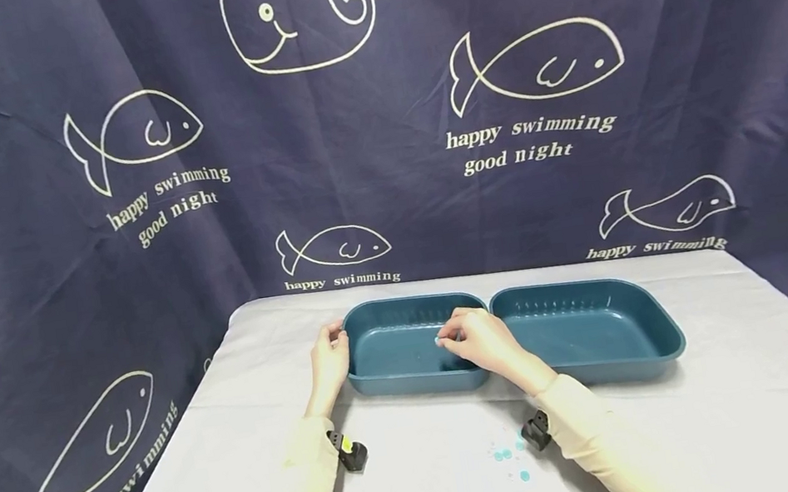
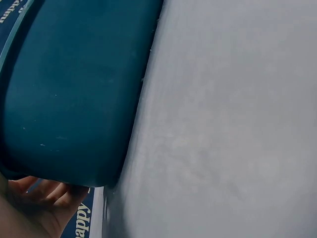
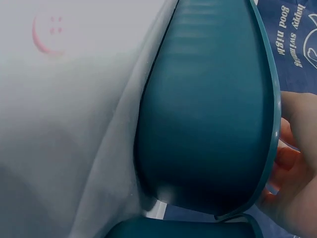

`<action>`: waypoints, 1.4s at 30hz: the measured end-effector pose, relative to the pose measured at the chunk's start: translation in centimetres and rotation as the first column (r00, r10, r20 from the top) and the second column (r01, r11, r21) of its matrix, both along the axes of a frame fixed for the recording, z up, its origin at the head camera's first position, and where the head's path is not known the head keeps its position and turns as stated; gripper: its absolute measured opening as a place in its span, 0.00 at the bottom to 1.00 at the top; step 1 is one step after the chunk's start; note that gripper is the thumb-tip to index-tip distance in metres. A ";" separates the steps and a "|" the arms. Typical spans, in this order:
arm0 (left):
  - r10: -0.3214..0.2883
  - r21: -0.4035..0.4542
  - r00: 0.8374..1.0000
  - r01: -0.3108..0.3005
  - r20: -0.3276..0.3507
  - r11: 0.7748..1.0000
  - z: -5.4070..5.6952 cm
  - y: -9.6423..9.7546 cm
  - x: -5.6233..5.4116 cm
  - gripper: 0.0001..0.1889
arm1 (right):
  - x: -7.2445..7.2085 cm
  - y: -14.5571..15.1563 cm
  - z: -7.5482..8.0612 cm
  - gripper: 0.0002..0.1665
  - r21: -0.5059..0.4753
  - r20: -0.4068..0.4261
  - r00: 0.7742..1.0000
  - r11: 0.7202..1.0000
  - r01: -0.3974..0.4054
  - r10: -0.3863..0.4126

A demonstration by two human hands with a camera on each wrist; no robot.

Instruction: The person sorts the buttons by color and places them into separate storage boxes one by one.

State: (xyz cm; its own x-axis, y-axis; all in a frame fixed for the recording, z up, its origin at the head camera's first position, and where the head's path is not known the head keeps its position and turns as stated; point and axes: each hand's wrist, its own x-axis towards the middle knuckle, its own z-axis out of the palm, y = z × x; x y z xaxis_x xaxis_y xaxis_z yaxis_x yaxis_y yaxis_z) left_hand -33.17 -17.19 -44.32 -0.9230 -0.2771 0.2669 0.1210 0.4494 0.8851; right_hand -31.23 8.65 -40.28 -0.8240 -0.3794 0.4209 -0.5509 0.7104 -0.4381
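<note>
My left hand (image 1: 330,358) rests against the outer left end of the left teal bin (image 1: 413,384). In the left wrist view its fingers (image 2: 47,191) lie along the bin's end wall. Over the inside of that bin, near its right end, my right hand (image 1: 481,340) pinches a small light-blue piece (image 1: 438,340) between thumb and fingertips. The right wrist view shows the right hand (image 3: 292,173) beyond the bin's rim, with the piece hidden. Several small round light-blue pieces (image 1: 525,476) lie on the table in front, near the right wrist.
A second teal bin (image 1: 608,371) stands close against the right end of the first. Both sit on a white-covered table (image 1: 412,479) near its back edge. A dark blue curtain (image 1: 428,216) with fish drawings hangs behind and at the sides. Tiny clear bits lie among the loose light-blue pieces.
</note>
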 end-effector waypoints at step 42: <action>0.011 -0.004 1.000 -0.011 -0.008 1.000 -0.4 0.1 -0.1 0.16 | -2.0 -1.8 -1.1 0.02 0.085 0.033 0.998 0.995 0.046 -0.049</action>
